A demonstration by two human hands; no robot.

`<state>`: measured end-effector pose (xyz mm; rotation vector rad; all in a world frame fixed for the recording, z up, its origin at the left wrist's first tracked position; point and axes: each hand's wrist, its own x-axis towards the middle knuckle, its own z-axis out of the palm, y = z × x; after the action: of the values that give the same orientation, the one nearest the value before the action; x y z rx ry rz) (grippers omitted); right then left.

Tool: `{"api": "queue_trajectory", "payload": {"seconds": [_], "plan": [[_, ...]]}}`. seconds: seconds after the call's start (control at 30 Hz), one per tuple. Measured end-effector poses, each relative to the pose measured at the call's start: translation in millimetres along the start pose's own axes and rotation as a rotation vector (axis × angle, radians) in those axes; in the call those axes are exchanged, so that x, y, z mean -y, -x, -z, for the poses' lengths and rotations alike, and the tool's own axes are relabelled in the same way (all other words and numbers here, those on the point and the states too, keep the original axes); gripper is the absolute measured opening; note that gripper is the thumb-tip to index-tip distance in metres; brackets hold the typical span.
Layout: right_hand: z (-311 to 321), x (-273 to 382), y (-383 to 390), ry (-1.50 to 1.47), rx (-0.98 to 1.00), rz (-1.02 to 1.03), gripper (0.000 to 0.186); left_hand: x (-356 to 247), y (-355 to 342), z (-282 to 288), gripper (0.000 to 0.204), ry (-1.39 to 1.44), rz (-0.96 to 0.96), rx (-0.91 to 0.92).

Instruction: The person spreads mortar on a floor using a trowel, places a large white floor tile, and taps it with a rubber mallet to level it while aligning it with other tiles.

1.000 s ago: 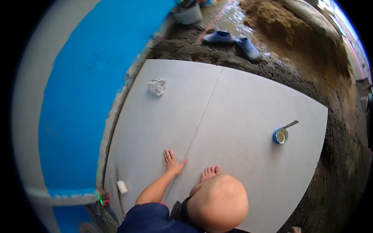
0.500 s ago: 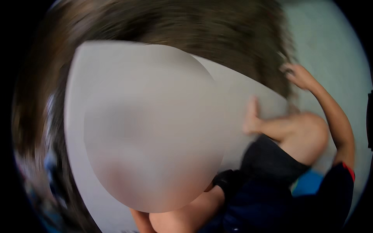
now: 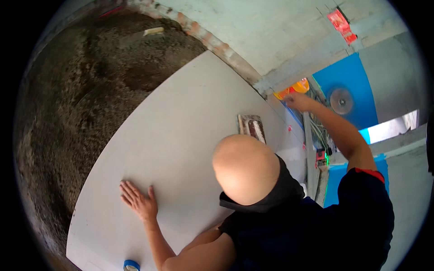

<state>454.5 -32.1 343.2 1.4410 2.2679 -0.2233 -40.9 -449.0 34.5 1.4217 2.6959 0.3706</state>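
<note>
My left hand [image 3: 141, 205] lies palm down with fingers spread on a large pale tile [image 3: 181, 113]. To the upper right, my right hand [image 3: 298, 102] reaches past the tile's far corner, right beside an orange and yellow object [image 3: 299, 86]. Its fingers are small and smeared, so whether they grip that object is unclear. A hand float [image 3: 246, 123] with a pale handle rests on the tile just beyond my bent knee [image 3: 246, 169]. At the bottom of the view sits a roll of blue tape [image 3: 131, 264].
Rough dark mortar or soil [image 3: 90, 104] borders the tile on the left, with a pale block [image 3: 153, 31] on it. Beyond stands a grey wall [image 3: 253, 31] with a red box [image 3: 342, 25]. A red device [image 3: 322, 156] glows green at right, near blue sheets [image 3: 348, 90].
The view has swung round and sharpened. My right hand now appears beside the orange and yellow object instead of against the wall. My left hand, hidden before, shows flat on the tile.
</note>
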Motion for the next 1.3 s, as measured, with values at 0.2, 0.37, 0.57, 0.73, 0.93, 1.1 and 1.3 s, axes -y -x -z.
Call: {"api": "queue_trajectory", "payload": {"seconds": [0.2, 0.37, 0.57, 0.73, 0.93, 1.1, 1.3], "plan": [[-208, -244, 115, -0.139, 0.428, -0.256, 0.027, -6, -22, 16, 0.09, -0.089, -0.047, 0.256], [-390, -293, 144, 0.227, 0.638, 0.109, 0.025, 3, -86, 90, 0.11, -0.104, -0.008, 0.871], [-471, -252, 180, -0.183, 0.621, -0.009, 0.025, -5, -184, 69, 0.103, -0.26, 0.142, 1.384], [-481, -189, 273, -0.402, 0.934, -0.359, 0.022, -173, -259, 45, 0.082, -0.409, -0.047, 1.303], [-513, -186, 499, -0.197, 0.79, -1.0, 0.031, -318, -345, 18, 0.055, -0.213, -0.22, 1.222], [-496, -65, 409, -0.636, 0.432, -1.777, 0.055, -371, -485, 93, 0.057, -0.547, -0.393, 0.889], [-446, -138, 365, -0.448, 0.109, -1.441, 0.094, -388, -528, 63, 0.07, -0.651, -0.529, 0.988]]}}
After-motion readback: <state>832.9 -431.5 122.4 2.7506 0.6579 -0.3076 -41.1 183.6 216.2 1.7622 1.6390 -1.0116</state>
